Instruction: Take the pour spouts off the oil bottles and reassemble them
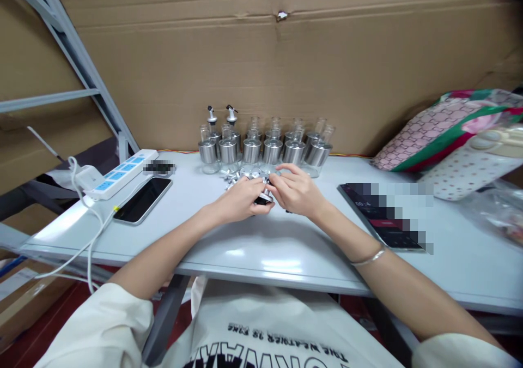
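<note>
My left hand [242, 199] is closed around a silver-and-black pour spout [265, 198], mostly hidden by the fingers. The thumb and fingers of my right hand [297, 191] pinch at the upper end of that same spout; the exact part under the fingertips is hidden. Just beyond my hands lie several loose silver spout pieces [233, 179], partly covered by my left hand. Behind them stand several glass bottles with steel sleeves [250, 151], upright in two rows. Two bottles at the back left carry pour spouts [231, 115]; the others show bare glass necks.
On the left are a white power strip [122, 174], a phone [144, 200] and white cables [90, 242]. A tablet-like device [379, 215] lies at right, before a patterned bag [433, 128] and a dotted white pouch [461, 163]. Cardboard [261, 62] walls the back.
</note>
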Demonstrator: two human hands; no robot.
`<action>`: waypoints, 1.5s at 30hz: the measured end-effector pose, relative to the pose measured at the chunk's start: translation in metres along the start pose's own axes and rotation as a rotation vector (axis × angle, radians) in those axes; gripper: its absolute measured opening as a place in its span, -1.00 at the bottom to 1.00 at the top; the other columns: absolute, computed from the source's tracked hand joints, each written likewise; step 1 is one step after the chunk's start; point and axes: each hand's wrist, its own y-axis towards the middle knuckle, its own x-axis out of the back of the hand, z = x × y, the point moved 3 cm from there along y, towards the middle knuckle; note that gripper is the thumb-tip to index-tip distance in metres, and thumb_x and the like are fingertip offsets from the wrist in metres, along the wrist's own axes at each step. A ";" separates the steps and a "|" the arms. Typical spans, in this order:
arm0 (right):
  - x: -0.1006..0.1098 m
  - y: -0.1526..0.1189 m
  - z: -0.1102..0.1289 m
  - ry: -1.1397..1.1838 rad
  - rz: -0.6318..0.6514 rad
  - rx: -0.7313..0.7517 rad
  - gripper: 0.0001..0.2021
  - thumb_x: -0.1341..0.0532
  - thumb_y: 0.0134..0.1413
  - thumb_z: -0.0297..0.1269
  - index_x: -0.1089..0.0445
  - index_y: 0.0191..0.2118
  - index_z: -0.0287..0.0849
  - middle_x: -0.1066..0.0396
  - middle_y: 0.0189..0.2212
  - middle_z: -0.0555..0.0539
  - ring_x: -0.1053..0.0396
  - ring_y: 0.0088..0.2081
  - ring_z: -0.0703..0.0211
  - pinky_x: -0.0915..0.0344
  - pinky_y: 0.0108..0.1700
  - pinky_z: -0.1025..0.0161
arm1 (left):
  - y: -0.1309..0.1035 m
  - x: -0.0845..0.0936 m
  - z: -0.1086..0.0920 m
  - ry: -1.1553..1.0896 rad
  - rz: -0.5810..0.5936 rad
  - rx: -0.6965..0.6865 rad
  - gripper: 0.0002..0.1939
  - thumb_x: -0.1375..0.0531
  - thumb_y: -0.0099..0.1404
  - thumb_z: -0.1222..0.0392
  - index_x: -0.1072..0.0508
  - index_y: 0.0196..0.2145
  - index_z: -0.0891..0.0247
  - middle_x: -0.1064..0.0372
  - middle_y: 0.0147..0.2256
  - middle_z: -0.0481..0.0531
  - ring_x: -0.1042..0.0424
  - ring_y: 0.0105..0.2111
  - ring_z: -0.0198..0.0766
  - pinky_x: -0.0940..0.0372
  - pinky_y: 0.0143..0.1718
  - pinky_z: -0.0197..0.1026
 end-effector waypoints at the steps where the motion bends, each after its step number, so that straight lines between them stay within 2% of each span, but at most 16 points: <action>1: 0.001 0.000 0.000 0.001 -0.017 0.010 -0.70 0.06 0.30 -0.34 -0.36 -0.36 -0.19 -0.27 -0.67 0.00 -0.16 -0.61 0.19 -0.35 -0.15 0.12 | 0.000 0.000 0.000 0.010 0.004 0.000 -0.86 -0.17 0.26 0.18 -0.43 -0.29 0.30 -0.36 -0.34 0.01 -0.34 -0.30 -0.22 -0.12 -0.20 -0.19; 8: -0.001 -0.001 -0.004 0.129 0.047 -0.094 -0.68 0.06 0.31 -0.24 -0.34 -0.39 -0.15 -0.27 -0.67 0.02 -0.17 -0.61 0.19 -0.35 -0.09 0.12 | 0.000 -0.001 0.003 0.061 -0.001 -0.033 -0.82 -0.14 0.29 0.12 -0.41 -0.30 0.30 -0.36 -0.34 0.02 -0.33 -0.32 -0.23 -0.12 -0.20 -0.18; 13: -0.004 -0.004 -0.009 0.155 0.059 -0.201 -0.64 -0.04 0.23 0.02 -0.32 -0.35 -0.18 -0.33 -0.65 0.01 -0.29 -0.56 0.22 -0.31 -0.21 0.20 | -0.002 -0.003 0.009 0.188 -0.032 -0.063 -0.77 -0.12 0.29 0.10 -0.35 -0.45 0.29 -0.36 -0.37 0.03 -0.33 -0.35 -0.23 -0.07 -0.25 -0.16; 17: -0.009 -0.005 -0.010 0.254 0.137 -0.262 -0.56 -0.01 0.20 0.13 -0.31 -0.37 -0.18 -0.37 -0.61 0.00 -0.31 -0.55 0.23 -0.24 -0.29 0.25 | -0.004 0.000 0.006 0.230 -0.108 0.012 -0.68 -0.12 0.23 0.02 -0.29 -0.56 0.27 -0.32 -0.51 -0.04 -0.30 -0.47 -0.27 -0.03 -0.26 -0.12; 20: -0.008 -0.003 -0.008 0.225 0.154 -0.227 -0.56 0.03 0.24 0.09 -0.30 -0.38 -0.19 -0.36 -0.61 -0.01 -0.29 -0.55 0.23 -0.20 -0.33 0.27 | -0.004 0.002 0.002 0.219 -0.107 0.051 -0.66 -0.12 0.22 0.01 -0.28 -0.59 0.27 -0.30 -0.57 -0.06 -0.26 -0.52 -0.30 -0.02 -0.27 -0.12; 24: -0.003 -0.002 -0.005 0.083 0.088 -0.081 -0.60 0.08 0.32 -0.11 -0.29 -0.46 -0.18 -0.31 -0.67 0.00 -0.24 -0.59 0.24 -0.14 -0.40 0.27 | -0.003 0.003 -0.004 0.165 -0.063 0.016 -0.70 -0.11 0.25 0.05 -0.32 -0.55 0.28 -0.33 -0.54 -0.05 -0.24 -0.52 -0.31 0.00 -0.27 -0.12; 27: -0.003 -0.004 -0.005 0.082 0.087 -0.044 -0.59 0.07 0.32 -0.15 -0.27 -0.52 -0.15 -0.28 -0.69 0.00 -0.21 -0.61 0.23 -0.14 -0.40 0.24 | -0.003 0.003 -0.009 0.145 -0.063 -0.014 -0.68 -0.08 0.29 0.00 -0.36 -0.48 0.28 -0.33 -0.51 -0.04 -0.24 -0.50 -0.29 0.00 -0.28 -0.13; 29: -0.002 -0.004 -0.007 0.149 0.069 -0.132 -0.55 0.13 0.33 -0.13 -0.24 -0.54 -0.14 -0.26 -0.70 0.00 -0.19 -0.63 0.23 -0.14 -0.42 0.23 | -0.003 0.002 -0.009 0.175 -0.062 -0.060 -0.68 -0.06 0.31 0.00 -0.37 -0.45 0.29 -0.34 -0.48 -0.02 -0.25 -0.48 -0.28 -0.01 -0.26 -0.13; 33: 0.009 -0.008 -0.020 0.231 -0.109 -0.519 -0.47 0.29 0.35 -0.20 -0.20 -0.58 -0.12 -0.20 -0.73 -0.01 -0.18 -0.64 0.20 -0.12 -0.48 0.22 | -0.003 0.006 0.001 0.307 -0.129 -0.128 -0.66 -0.03 0.34 -0.02 -0.35 -0.41 0.30 -0.34 -0.41 0.06 -0.25 -0.43 -0.25 -0.02 -0.25 -0.13; 35: 0.015 -0.007 -0.026 0.190 -0.117 -0.562 -0.51 0.24 0.33 -0.19 -0.18 -0.58 -0.11 -0.18 -0.73 -0.01 -0.18 -0.64 0.19 -0.10 -0.49 0.22 | -0.003 0.013 0.012 0.334 -0.204 -0.083 -0.59 0.00 0.35 -0.11 -0.34 -0.42 0.30 -0.33 -0.41 0.06 -0.21 -0.45 -0.25 -0.03 -0.26 -0.13; 37: 0.017 -0.007 -0.033 0.112 -0.040 -0.584 -0.57 0.16 0.29 -0.18 -0.17 -0.57 -0.11 -0.17 -0.71 -0.01 -0.17 -0.63 0.19 -0.05 -0.48 0.23 | -0.004 0.020 0.020 0.342 -0.273 -0.039 -0.54 0.02 0.34 -0.18 -0.32 -0.43 0.29 -0.31 -0.44 0.05 -0.17 -0.48 -0.25 -0.04 -0.26 -0.13; 39: 0.012 -0.010 -0.044 0.038 0.093 -0.681 -0.65 0.08 0.24 -0.20 -0.19 -0.55 -0.12 -0.19 -0.69 0.00 -0.18 -0.61 0.19 -0.02 -0.46 0.24 | -0.005 0.025 0.025 0.342 -0.310 -0.021 -0.51 0.04 0.33 -0.22 -0.31 -0.45 0.28 -0.29 -0.47 0.03 -0.14 -0.50 -0.26 -0.04 -0.27 -0.13; 42: -0.002 -0.023 -0.060 -0.035 0.372 -0.908 -0.74 0.01 0.17 -0.28 -0.27 -0.51 -0.15 -0.33 -0.62 -0.06 -0.27 -0.54 0.15 -0.03 -0.41 0.24 | -0.006 0.025 0.024 0.339 -0.293 -0.036 -0.51 0.05 0.33 -0.21 -0.28 -0.47 0.27 -0.28 -0.51 0.00 -0.14 -0.52 -0.28 -0.03 -0.26 -0.12; 45: -0.018 -0.042 -0.070 0.003 0.647 -1.123 -0.75 -0.02 0.12 -0.33 -0.35 -0.50 -0.18 -0.46 -0.49 -0.15 -0.35 -0.42 0.08 -0.05 -0.39 0.25 | -0.006 0.021 0.019 0.343 -0.258 -0.072 -0.55 0.03 0.34 -0.17 -0.28 -0.47 0.26 -0.29 -0.51 -0.02 -0.18 -0.52 -0.28 -0.02 -0.24 -0.12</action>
